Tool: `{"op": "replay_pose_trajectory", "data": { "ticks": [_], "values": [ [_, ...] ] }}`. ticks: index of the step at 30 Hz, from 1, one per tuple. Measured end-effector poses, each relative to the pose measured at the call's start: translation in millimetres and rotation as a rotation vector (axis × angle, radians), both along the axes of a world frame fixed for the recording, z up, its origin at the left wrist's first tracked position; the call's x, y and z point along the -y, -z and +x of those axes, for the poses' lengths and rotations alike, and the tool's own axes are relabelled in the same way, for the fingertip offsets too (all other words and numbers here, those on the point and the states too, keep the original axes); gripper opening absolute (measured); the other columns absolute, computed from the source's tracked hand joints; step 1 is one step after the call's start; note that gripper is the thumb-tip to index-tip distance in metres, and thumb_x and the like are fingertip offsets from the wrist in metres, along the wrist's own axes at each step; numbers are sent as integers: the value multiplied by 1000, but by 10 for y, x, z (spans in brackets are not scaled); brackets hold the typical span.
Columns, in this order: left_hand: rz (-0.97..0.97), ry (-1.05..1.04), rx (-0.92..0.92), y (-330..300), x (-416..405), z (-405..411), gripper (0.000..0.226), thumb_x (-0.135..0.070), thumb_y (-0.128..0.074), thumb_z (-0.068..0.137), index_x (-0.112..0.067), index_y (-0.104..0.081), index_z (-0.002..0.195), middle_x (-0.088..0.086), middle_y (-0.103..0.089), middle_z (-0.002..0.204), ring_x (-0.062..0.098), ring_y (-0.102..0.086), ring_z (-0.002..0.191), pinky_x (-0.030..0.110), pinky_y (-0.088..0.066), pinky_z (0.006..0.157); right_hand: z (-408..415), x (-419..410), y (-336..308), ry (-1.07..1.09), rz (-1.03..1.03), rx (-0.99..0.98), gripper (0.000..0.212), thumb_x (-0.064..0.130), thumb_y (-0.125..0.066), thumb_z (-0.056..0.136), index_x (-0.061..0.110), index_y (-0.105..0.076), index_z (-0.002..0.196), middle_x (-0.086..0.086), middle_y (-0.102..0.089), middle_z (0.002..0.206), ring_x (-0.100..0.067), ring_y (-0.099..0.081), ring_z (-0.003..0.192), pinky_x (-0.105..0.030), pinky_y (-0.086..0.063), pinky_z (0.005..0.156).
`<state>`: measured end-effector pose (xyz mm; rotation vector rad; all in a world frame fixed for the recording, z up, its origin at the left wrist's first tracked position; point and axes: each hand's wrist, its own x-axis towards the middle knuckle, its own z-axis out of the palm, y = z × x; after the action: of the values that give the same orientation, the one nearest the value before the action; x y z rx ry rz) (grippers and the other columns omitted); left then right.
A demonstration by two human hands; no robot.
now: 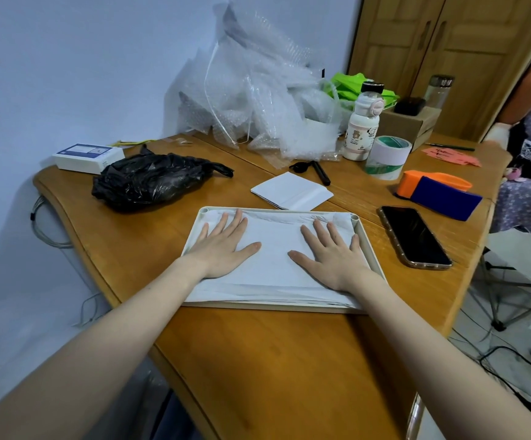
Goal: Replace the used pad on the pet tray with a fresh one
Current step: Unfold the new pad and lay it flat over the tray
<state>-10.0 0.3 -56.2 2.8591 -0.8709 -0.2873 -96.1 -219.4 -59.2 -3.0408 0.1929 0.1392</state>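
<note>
A cream pet tray [367, 249] lies on the wooden table in front of me, with a white pad [273, 236] spread inside it. My left hand [224, 246] presses flat on the pad's left half, fingers straight and spread. On the right half my right hand [332, 252] lies flat the same way, its little finger near the tray's right rim. A folded white pad [291, 191] sits just behind the tray. A crumpled black plastic bag [153, 181] lies to the back left.
A phone [414, 236] lies right of the tray. Behind it are an orange and blue tape dispenser [438, 193], tape rolls [387, 157], a bottle [364, 125], a black marker [321, 173], a bubble wrap heap [257, 100] and a white box [86, 157]. A person stands at far right.
</note>
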Motion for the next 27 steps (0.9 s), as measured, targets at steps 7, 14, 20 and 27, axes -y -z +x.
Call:
{"op": "replay_pose_trajectory", "data": {
  "ticks": [7, 14, 20, 27],
  "values": [
    [-13, 6, -8, 23, -1, 31, 74, -61, -14, 94, -21, 13, 149, -7, 26, 156, 13, 23, 143, 43, 10, 116, 19, -6, 6, 14, 0, -4, 81, 72, -12, 87, 26, 3, 152, 1, 12, 161, -22, 13, 148, -61, 6, 113],
    [-8, 21, -16, 29, 10, 65, 74, -61, -16, 94, -23, 17, 148, -3, 32, 153, 16, 24, 143, 44, 9, 116, 19, -1, -11, 10, 10, -10, 82, 73, -13, 87, 27, 4, 152, 1, 12, 161, -22, 14, 148, -62, 7, 113],
    [-68, 26, -27, 32, -12, 47, 77, -62, -21, 93, -26, 21, 147, -3, 37, 150, 14, 25, 142, 46, 10, 117, -2, -2, -33, -1, 48, -6, 79, 72, -17, 88, 30, 5, 151, 1, 14, 161, -21, 15, 148, -61, 8, 112],
    [-126, -2, 32, -23, -8, 32, 85, -61, -24, 93, -13, 21, 147, 1, 32, 153, 13, 27, 141, 38, 10, 117, -38, 8, -96, 50, 209, 173, 70, 57, -31, 95, 21, -12, 152, 2, -7, 162, -17, -1, 149, -53, 2, 116]
  ]
}}
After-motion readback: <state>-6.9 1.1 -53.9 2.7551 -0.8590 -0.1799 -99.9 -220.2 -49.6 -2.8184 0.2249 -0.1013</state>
